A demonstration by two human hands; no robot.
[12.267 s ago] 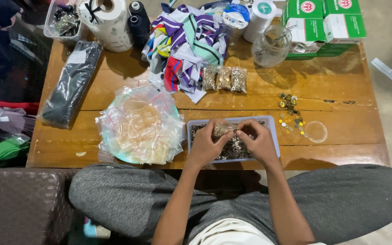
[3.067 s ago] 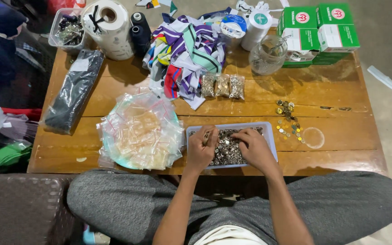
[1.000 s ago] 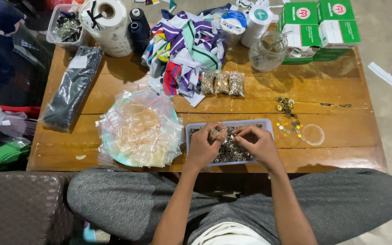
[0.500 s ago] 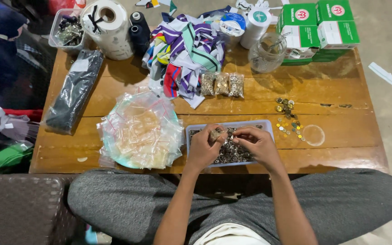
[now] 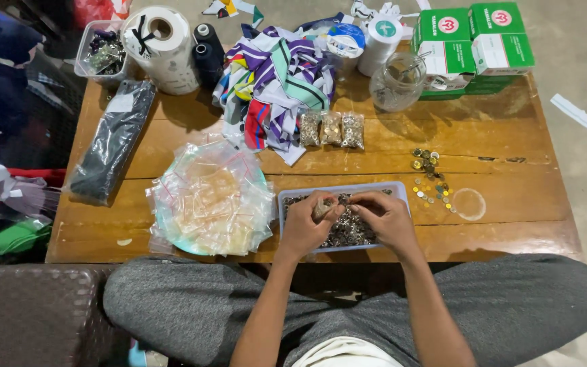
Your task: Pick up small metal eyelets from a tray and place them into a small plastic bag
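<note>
Wooden surface fills my view, crowded with cloth strips, boxes and a heap of small clear zip bags to my left. Three filled bags of metal eyelets already lie in a row beyond my tray, which holds plenty more loose ones, so I judge much remains. My left hand pinches a small part-filled bag over the tray; my right hand has its grip narrowed just beside it, contents unseen.
</note>
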